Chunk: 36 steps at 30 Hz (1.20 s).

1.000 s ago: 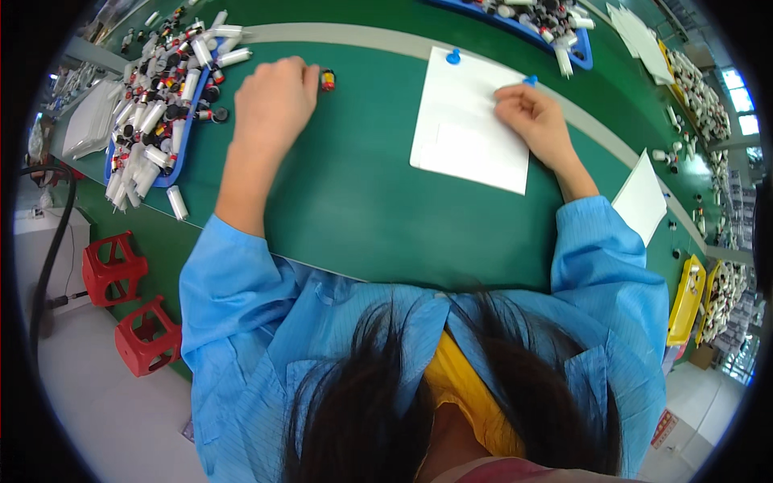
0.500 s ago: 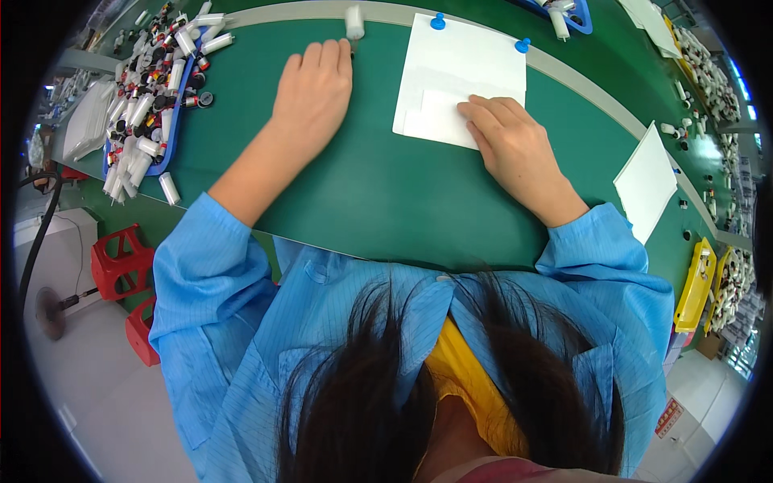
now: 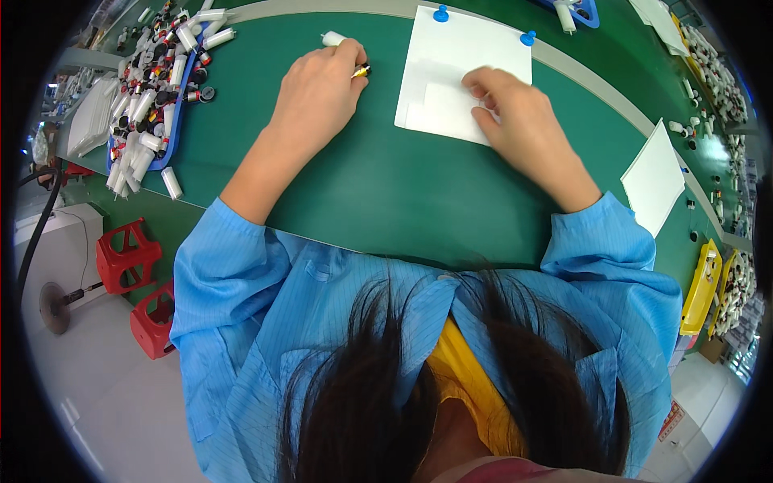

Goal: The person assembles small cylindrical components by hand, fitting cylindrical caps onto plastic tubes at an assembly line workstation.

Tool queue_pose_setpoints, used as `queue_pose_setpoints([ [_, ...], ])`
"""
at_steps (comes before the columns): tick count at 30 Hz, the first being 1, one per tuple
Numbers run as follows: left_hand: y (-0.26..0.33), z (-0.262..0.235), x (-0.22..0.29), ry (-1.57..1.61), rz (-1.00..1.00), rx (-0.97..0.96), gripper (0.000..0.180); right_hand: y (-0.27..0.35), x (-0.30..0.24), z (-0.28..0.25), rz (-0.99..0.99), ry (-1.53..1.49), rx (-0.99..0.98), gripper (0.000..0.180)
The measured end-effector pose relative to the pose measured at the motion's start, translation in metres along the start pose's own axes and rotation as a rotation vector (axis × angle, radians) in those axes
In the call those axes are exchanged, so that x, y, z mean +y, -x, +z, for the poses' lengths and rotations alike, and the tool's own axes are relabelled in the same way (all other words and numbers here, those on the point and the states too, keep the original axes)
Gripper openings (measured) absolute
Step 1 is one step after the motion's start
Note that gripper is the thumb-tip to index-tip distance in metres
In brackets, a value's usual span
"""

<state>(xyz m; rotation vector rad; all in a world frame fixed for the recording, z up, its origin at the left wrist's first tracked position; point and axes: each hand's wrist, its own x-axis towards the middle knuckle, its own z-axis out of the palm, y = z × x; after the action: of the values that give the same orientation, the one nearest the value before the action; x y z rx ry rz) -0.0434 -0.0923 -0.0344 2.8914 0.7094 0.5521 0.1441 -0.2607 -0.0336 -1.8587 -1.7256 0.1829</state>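
My left hand point(image 3: 318, 90) is closed around a small white plastic cylinder point(image 3: 332, 38) at the far side of the green table. Its white end sticks out beyond my fingers, and a yellow-and-black end shows beside my fingertips; the middle is hidden. My right hand point(image 3: 519, 113) is over the lower right of a white sheet point(image 3: 459, 60), with fingers bent and thumb apart, and I see nothing in it. Under its fingertips lies a smaller white paper slip point(image 3: 447, 103). Two blue pushpins point(image 3: 440, 14) stand at the sheet's far corners.
At the left, a blue tray point(image 3: 179, 121) is heaped with white cylinders and black caps; one loose cylinder point(image 3: 171, 183) lies by the table edge. Another white sheet point(image 3: 654, 181) and a yellow tray point(image 3: 699, 290) are at the right. Red stools point(image 3: 129, 256) stand on the floor.
The white cylinder, upright beyond my left hand before, is now tilted, with its coloured end showing by my fingertips. My right hand's fingers have gone from lying on the paper to bent and apart.
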Motion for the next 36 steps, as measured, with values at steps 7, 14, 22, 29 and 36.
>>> queue_pose_setpoints([
  [7,-0.019,-0.015,-0.017,-0.153,0.081,0.037,0.022,-0.008,-0.013,-0.025,-0.342,0.100,0.299,0.035],
  [14,-0.055,-0.017,0.034,0.411,0.230,0.022,0.021,-0.076,-0.024,-0.024,0.534,-0.978,0.267,0.075],
  [22,-0.071,0.008,0.047,1.084,-0.157,-0.041,0.027,-0.064,0.050,-0.003,-0.133,-1.311,0.127,0.079],
  [29,-0.063,0.019,0.030,0.928,-0.256,-0.096,0.030,-0.062,0.006,-0.023,-0.103,-0.408,0.252,0.080],
  [36,-0.061,0.007,0.031,0.726,-0.134,-0.301,0.034,-0.065,-0.006,-0.045,0.066,-0.593,0.144,0.079],
])
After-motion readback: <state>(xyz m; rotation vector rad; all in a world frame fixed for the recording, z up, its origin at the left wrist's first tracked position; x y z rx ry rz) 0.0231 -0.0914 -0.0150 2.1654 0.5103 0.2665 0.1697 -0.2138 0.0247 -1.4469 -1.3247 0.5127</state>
